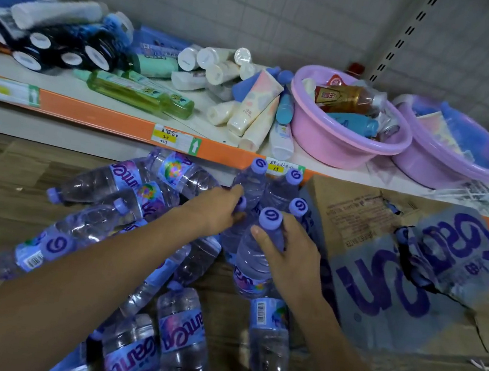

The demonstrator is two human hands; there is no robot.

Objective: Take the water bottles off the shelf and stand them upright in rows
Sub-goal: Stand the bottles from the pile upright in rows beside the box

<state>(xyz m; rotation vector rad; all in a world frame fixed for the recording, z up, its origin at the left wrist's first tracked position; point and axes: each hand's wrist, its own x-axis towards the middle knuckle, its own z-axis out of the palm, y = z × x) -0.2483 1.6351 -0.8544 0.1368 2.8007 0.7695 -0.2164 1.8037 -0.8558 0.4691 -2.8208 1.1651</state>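
Loose water bottles lie on their sides on the floor nearest you. Your right hand wraps an upright purple-capped bottle by its shoulder, while your left hand closes on the neck of a neighbouring bottle. Three more upright bottles stand just behind, beside a torn cardboard carton, below the orange-edged shelf holding pink basins.

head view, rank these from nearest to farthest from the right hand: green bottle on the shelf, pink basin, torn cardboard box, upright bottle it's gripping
1. Upright bottle: in the right hand itself, held at the neck.
2. Torn cardboard box: just to the hand's right, on the floor.
3. Pink basin: up on the shelf, beyond the hand.
4. Green bottle: lying on the shelf, far to the left.
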